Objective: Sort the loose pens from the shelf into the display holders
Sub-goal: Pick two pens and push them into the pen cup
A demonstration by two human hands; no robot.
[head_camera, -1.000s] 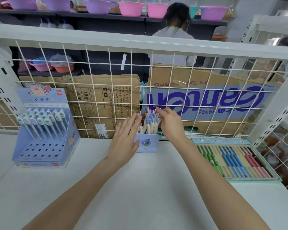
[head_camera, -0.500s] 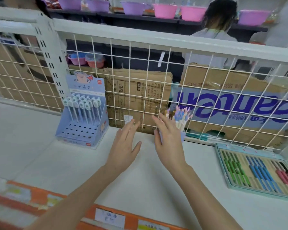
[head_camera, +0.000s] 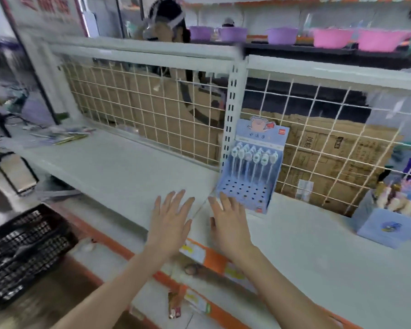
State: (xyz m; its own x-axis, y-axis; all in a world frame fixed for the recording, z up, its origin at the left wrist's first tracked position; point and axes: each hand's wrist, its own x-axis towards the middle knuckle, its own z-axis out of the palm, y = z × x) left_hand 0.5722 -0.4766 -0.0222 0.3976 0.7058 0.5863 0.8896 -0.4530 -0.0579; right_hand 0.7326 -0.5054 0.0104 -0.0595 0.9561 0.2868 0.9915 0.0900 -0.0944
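Note:
My left hand [head_camera: 170, 218] and my right hand [head_camera: 228, 222] hover flat over the front of the white shelf [head_camera: 119, 167], fingers spread, holding nothing. Just beyond my right hand stands a blue display holder [head_camera: 246, 191] with a row of white-topped pens [head_camera: 253, 157] in its back holes and many free holes in front. A small blue box [head_camera: 388, 229] full of pens stands at the far right. A blurred heap of loose pens [head_camera: 59, 136] lies at the shelf's far left.
A white wire grid [head_camera: 152, 115] backs the shelf, with cardboard boxes behind it. A black plastic crate [head_camera: 22, 248] sits low on the left. An orange price strip [head_camera: 211, 257] edges the shelf. Another person [head_camera: 166, 22] stands behind, by pink and purple bowls.
The view has swung left. Both hands have left the small pen box and now hover empty near the front of the hole-board holder.

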